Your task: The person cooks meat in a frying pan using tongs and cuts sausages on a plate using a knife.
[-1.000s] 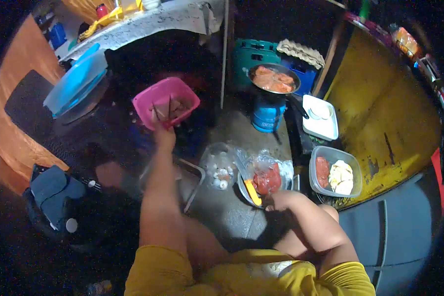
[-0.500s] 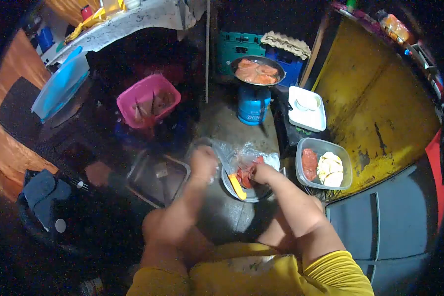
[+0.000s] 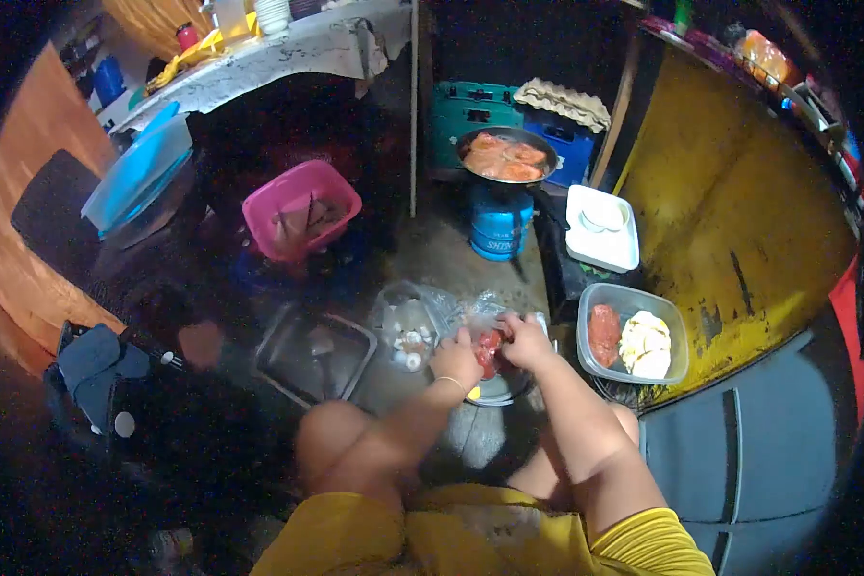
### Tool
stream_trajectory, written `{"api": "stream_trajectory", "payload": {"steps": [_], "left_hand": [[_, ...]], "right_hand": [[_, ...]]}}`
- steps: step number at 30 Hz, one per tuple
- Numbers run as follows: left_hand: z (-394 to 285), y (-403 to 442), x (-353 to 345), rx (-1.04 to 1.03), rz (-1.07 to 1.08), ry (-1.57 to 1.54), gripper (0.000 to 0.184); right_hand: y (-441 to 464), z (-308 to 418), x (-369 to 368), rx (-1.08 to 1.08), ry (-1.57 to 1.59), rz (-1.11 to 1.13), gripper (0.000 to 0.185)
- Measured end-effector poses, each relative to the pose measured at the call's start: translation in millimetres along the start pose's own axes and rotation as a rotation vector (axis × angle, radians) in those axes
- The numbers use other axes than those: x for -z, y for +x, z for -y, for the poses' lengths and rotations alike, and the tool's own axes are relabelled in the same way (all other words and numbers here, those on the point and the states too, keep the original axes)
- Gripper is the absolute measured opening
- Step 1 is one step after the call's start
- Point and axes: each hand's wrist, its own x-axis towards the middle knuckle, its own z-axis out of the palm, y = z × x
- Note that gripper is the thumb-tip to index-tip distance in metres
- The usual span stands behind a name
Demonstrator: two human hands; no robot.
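Note:
My left hand (image 3: 458,363) and my right hand (image 3: 525,341) meet over a round plate (image 3: 497,398) on the floor. Their fingers are closed on glossy red food (image 3: 490,350), either meat or tomato; I cannot tell which. A yellow knife handle (image 3: 473,393) shows partly beneath my left hand. Crumpled clear plastic (image 3: 480,305) lies behind the plate. Left of it sits a clear plastic bag (image 3: 398,312) with several small whitish pieces (image 3: 413,361) in it.
A pan (image 3: 507,178) of orange-red meat sits over a blue gas cylinder (image 3: 501,226). At right are a white tray (image 3: 628,252) and a clear tub (image 3: 586,326) holding reddish and pale food. At left are a pink basin (image 3: 259,216) and a clear rectangular container (image 3: 357,370).
My left hand has moved right and down from the plastic bag to the red food. The knife's yellow handle is now mostly covered. My right hand stays at the plate.

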Motion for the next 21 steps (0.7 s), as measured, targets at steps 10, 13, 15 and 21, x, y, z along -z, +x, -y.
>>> {"api": "stream_trajectory", "payload": {"steps": [10,13,15,21], "left_hand": [[93,67,-8,0.450,-0.281,-0.151,0.029],[122,51,-9,0.438,-0.067,0.009,0.023],[140,27,-15,0.253,-0.050,0.302,0.021],[190,70,-47,0.293,-0.023,-0.025,0.025]], "right_hand": [[-1,7,-32,0.102,-0.087,0.120,0.055],[0,12,-35,0.127,-0.080,0.102,0.054],[1,13,-33,0.130,-0.097,0.082,0.052],[11,17,-29,0.189,-0.022,0.053,0.047]]}}
